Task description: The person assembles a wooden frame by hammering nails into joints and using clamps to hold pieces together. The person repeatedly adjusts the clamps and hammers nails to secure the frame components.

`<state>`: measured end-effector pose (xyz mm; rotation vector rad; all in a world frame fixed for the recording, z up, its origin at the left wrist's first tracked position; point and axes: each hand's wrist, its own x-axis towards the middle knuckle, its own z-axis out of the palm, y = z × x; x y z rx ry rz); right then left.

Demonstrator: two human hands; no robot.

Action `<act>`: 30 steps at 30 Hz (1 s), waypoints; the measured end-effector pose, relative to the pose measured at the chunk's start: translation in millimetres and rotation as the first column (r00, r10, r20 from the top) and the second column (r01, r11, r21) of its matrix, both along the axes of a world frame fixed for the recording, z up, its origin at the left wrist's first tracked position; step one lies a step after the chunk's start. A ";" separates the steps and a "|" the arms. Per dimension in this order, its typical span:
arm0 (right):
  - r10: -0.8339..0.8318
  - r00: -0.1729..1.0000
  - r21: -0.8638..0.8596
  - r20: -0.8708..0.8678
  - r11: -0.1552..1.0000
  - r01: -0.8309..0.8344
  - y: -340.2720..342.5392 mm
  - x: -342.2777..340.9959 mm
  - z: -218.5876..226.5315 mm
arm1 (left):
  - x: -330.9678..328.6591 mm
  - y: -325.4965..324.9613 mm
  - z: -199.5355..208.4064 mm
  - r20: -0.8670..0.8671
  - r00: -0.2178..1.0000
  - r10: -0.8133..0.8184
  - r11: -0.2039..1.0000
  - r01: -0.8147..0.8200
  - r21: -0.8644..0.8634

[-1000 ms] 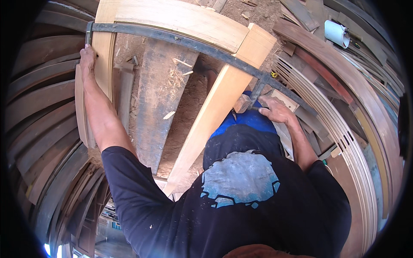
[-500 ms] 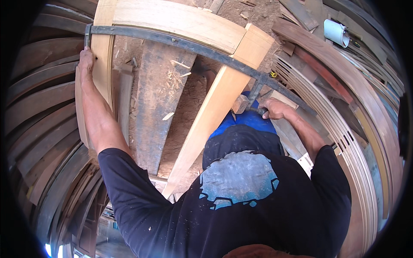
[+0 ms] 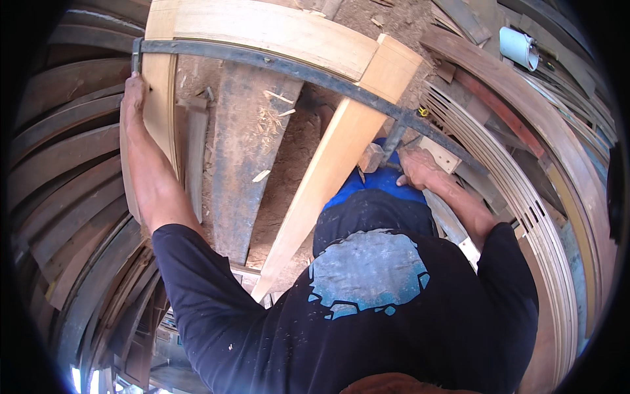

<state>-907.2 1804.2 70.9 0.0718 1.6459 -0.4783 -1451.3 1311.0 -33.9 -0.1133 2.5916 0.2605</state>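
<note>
A long dark metal bar clamp (image 3: 308,71) lies across a pale wooden frame, below its top rail (image 3: 275,25). My left hand (image 3: 134,97) is closed at the clamp's left end jaw, against the outer edge of the left stile (image 3: 159,98). At the other end, the clamp's sliding jaw (image 3: 394,139) sits beyond the right stile (image 3: 335,157). A small wood block (image 3: 371,157) is between that stile and the screw end. My right hand (image 3: 420,169) is closed at the screw end, its fingers curled around the handle, which they mostly hide.
A wide weathered board (image 3: 246,157) with shavings lies under the frame. Dark curved planks (image 3: 72,171) are stacked at left. Slotted pale strips (image 3: 505,177) and a long curved board (image 3: 525,85) run along the right. A light blue container (image 3: 518,48) lies at upper right.
My right hand has turned slightly at the clamp's screw end, its fingers now covering more of the handle. My left hand keeps its place. The whole view has shifted a little.
</note>
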 end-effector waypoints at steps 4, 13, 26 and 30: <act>-0.316 0.949 -0.275 -0.003 0.913 0.303 14.9 25.6 -24.0 | -10.7 -51.9 -25.2 -0.212 0.968 -0.134 0.990 0.121 -0.074; -0.555 0.816 -0.258 0.159 0.775 0.577 20.3 24.9 -26.5 | 11.9 1.7 13.4 -0.053 0.998 0.031 0.994 -0.036 -0.103; -0.748 -0.448 -0.152 0.490 -0.579 0.801 -27.4 -12.0 -40.7 | 22.1 15.9 28.7 -0.100 0.995 -0.018 0.990 0.004 -0.139; -0.818 -0.325 -0.185 0.474 -0.454 0.872 -13.9 -17.9 -36.6 | 32.3 34.1 39.0 -0.155 0.988 0.010 0.988 -0.034 -0.153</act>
